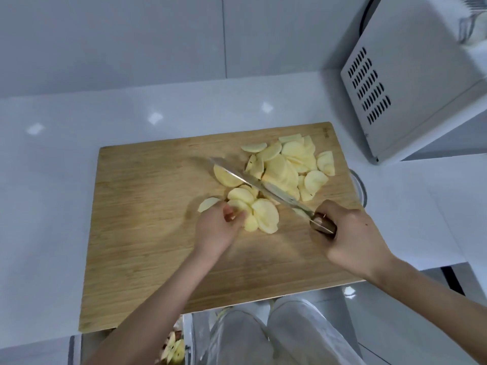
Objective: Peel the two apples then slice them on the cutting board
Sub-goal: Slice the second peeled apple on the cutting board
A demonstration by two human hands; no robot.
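A wooden cutting board [147,233] lies on the white counter. Several pale peeled apple slices form a heap [292,164] at the board's back right. A smaller fan of slices [259,214] lies near the board's middle, and one slice [226,177] rests beside the blade. My left hand [218,230] touches the near-left edge of the small fan with curled fingertips. My right hand [347,233] grips the brown handle of a knife [263,188]. Its blade slants up-left between the two groups of slices.
A white microwave [411,83] stands at the back right of the counter [52,180]. A glass bowl rim [359,188] peeks out past the board's right edge. Below the counter edge sits a bin of apple peels [174,349], beside my legs.
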